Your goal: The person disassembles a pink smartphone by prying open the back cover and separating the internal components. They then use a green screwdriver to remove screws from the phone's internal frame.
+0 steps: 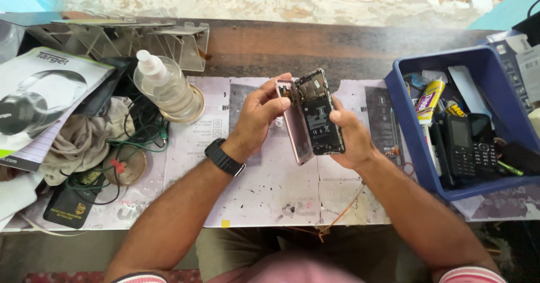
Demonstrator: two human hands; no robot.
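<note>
Opened phone (318,117) gripped upright between left hand (260,117) and right hand (349,139).

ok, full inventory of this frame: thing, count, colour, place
opened smartphone: 1, black internals, held over the bench centre
pink back cover: 1, pink, hinged off the phone's left side
squeeze bottle: 1, clear, lying left of centre
blue bin: 1, blue, right side, full of small items
keypad phone: 1, black, in the bin
glue tube: 1, yellow and white, in the bin
green wires: bundle, green, left
rag: 1, beige, left
headphone box: 1, white, far left
paper mat: 1, pale, stained, on the bench
wristwatch: 1, black, left wrist
left hand: grips the cover
right hand: grips the phone
</note>
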